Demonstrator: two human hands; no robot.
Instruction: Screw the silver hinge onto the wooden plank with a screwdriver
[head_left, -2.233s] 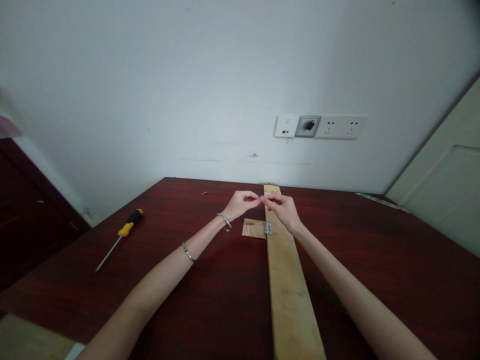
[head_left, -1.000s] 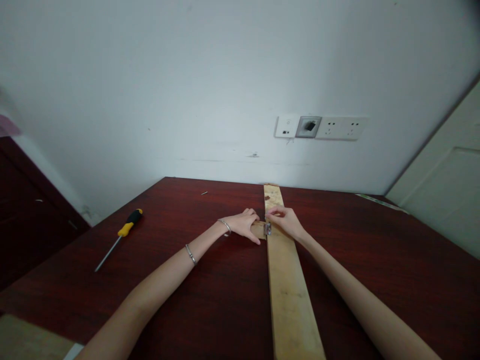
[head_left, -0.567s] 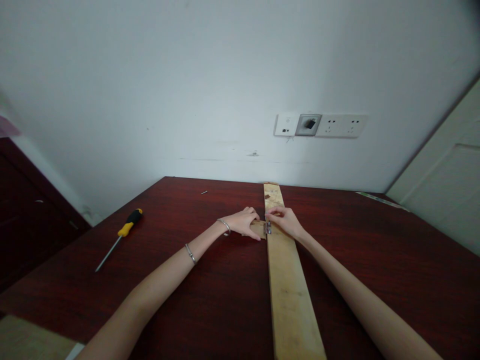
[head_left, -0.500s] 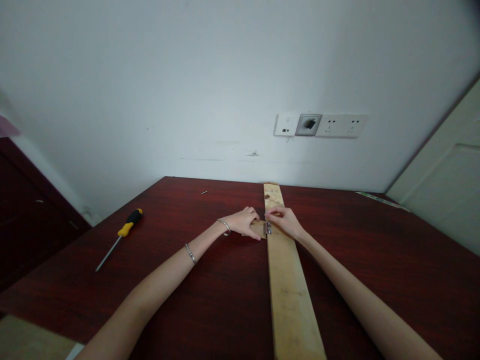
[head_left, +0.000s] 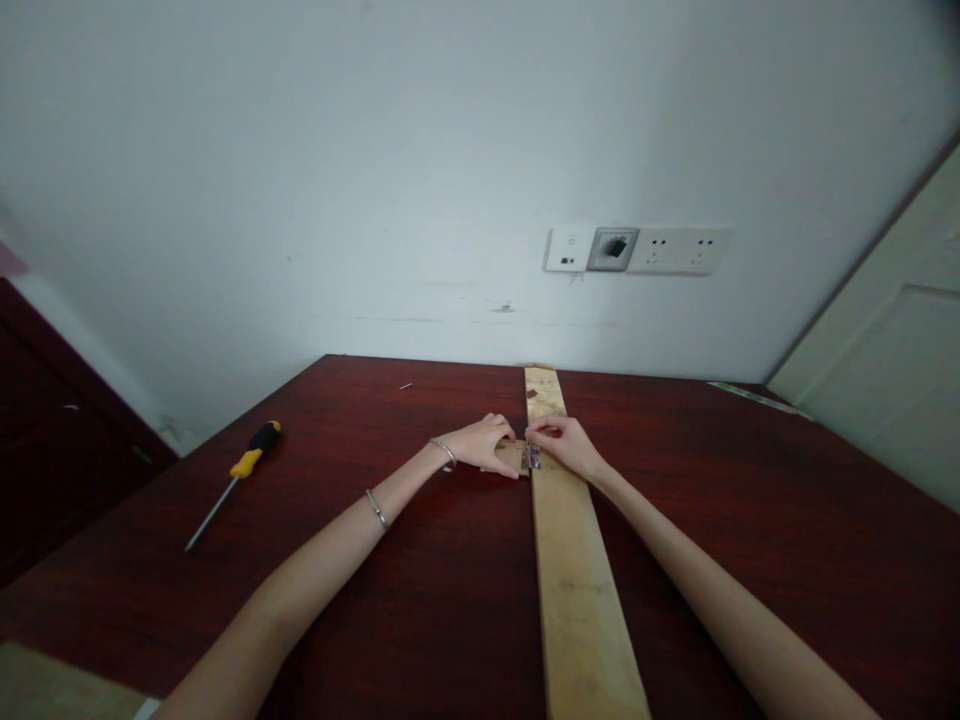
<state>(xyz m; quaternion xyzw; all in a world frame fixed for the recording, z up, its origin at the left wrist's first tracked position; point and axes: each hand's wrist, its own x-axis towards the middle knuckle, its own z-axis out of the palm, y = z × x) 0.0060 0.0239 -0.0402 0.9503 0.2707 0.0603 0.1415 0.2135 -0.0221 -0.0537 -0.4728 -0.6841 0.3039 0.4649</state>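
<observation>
A long pale wooden board (head_left: pixel 581 570) runs away from me over the dark red table. Against its left side lies a small wooden block (head_left: pixel 511 456), gripped between the thumb and fingers of my left hand (head_left: pixel 480 445). A small metal hinge (head_left: pixel 531 457) spans the seam where block and board meet. My right hand (head_left: pixel 568 442) rests over the board with thumb and fingertips pinched just above the hinge. Whatever is in that pinch is too small to make out.
On the left of the table (head_left: pixel 420 560) lies a yellow and black screwdriver (head_left: pixel 246 464). A small screw or nail (head_left: pixel 406 386) is near the back edge. Behind stands a white wall with sockets (head_left: pixel 667 250). A thin printed strip (head_left: pixel 757 399) lies at the back right.
The whole view has shifted slightly left. Both hands keep nearly the same places at the block and hinge, with the right fingertips still pinched.
</observation>
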